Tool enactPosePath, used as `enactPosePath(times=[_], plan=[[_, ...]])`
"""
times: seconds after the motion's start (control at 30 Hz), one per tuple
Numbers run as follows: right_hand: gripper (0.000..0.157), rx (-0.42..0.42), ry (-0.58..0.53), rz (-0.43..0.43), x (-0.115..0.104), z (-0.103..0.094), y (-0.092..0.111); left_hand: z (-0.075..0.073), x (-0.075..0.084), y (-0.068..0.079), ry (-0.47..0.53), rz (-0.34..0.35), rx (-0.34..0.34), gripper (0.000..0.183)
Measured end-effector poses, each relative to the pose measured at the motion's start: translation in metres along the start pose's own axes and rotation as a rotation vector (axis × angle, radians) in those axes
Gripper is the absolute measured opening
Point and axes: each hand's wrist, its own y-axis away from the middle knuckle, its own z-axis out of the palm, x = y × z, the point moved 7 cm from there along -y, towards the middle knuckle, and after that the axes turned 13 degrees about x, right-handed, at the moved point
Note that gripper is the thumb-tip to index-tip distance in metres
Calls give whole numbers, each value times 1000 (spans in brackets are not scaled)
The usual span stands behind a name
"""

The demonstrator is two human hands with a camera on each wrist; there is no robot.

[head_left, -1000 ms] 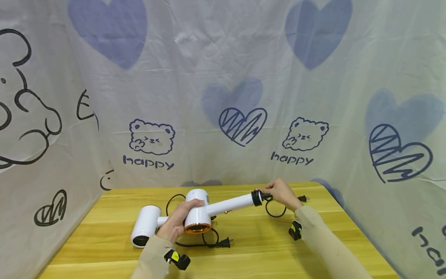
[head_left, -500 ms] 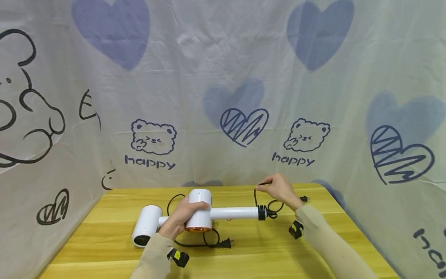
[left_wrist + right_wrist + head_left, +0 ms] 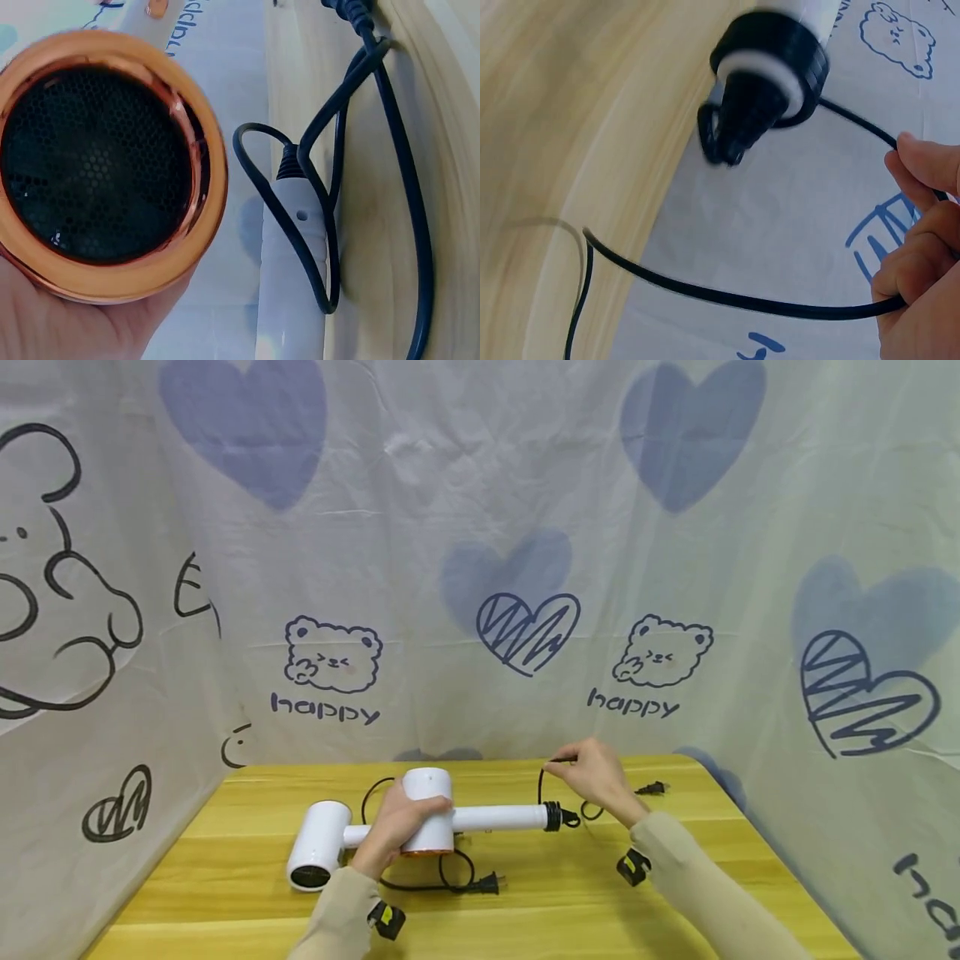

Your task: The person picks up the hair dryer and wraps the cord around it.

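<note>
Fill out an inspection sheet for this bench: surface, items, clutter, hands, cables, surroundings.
Surface: wood-grain table.
Job's things: held dryer, white, with a copper-coloured rim; second dryer, white, lying on the table at the left.
Clutter: nothing seen.
Hands: left hand grips the held dryer; right hand pinches the wound cord.
Cables: wound cord partly coiled round the held dryer's handle; second cord looped loosely. One plug at the right rear, another plug nearer the person; both lie unplugged.
Surroundings: pale cloth with hearts, bears and "happy", behind and at both sides.
</note>
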Motion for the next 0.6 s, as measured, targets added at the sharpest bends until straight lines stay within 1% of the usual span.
enactPosePath(times=[0.13,0.27,0.5,0.6], plan=[[19,11,-34,1,-4,3,2,-5,3,2,-19,18,55,82],[18,20,-53,13,-4,6,6,-7,3,4,-20,18,100,84],[18,64,-68,34,0,4,11,-3,3,6,-13,13,132,84],[19,76,-77,51,1,4,13,-3,4,5,-2,8,156,84]])
